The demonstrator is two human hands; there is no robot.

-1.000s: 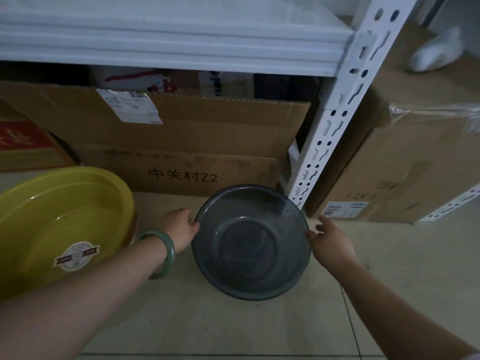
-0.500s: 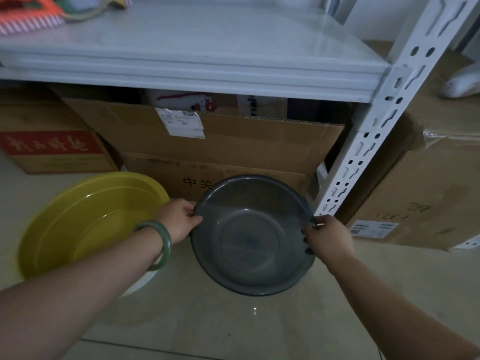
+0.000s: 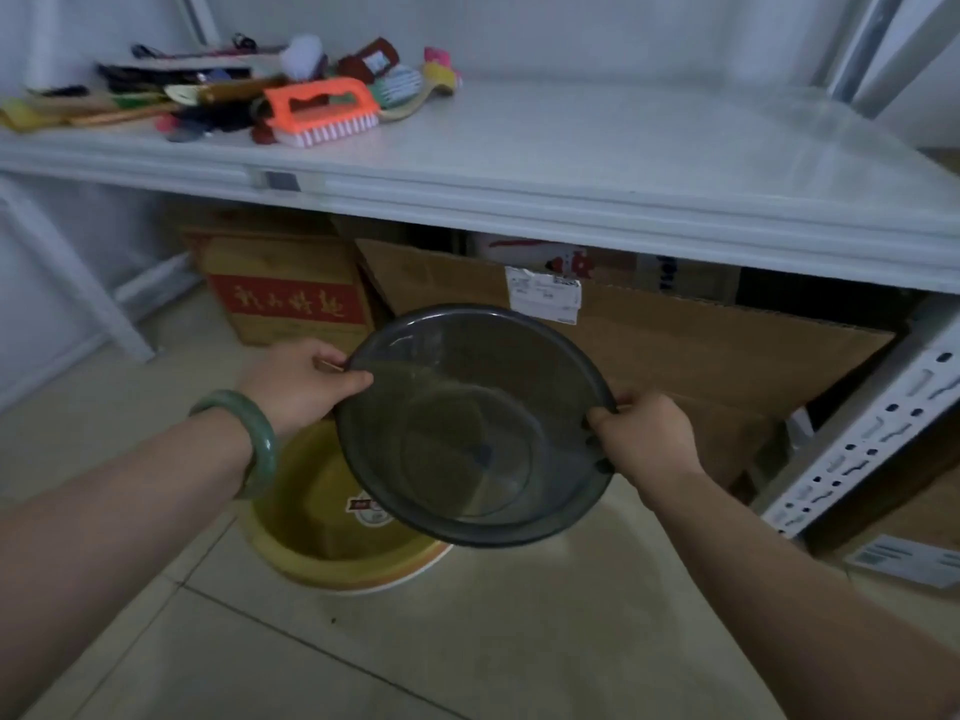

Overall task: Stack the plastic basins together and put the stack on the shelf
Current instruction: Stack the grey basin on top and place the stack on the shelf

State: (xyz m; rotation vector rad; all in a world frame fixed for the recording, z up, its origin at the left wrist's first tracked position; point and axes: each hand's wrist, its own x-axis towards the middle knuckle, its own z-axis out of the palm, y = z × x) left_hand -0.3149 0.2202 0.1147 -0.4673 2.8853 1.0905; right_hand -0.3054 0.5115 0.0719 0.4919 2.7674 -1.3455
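Grey basin (image 3: 467,428) held clear of the floor, above yellow basin (image 3: 332,517). Left hand (image 3: 298,384) and right hand (image 3: 644,439) pinch opposite rims. Judged light, rigid, smooth; rim grip suits.

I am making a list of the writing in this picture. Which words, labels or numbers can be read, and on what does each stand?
Red box: yellow Chinese characters on a red band, too blurred to quote.
White label on the big carton: print too small to read.
Round sticker in the yellow basin: blurred.
Label on the carton at lower right: unreadable.
Grey basin: no text.
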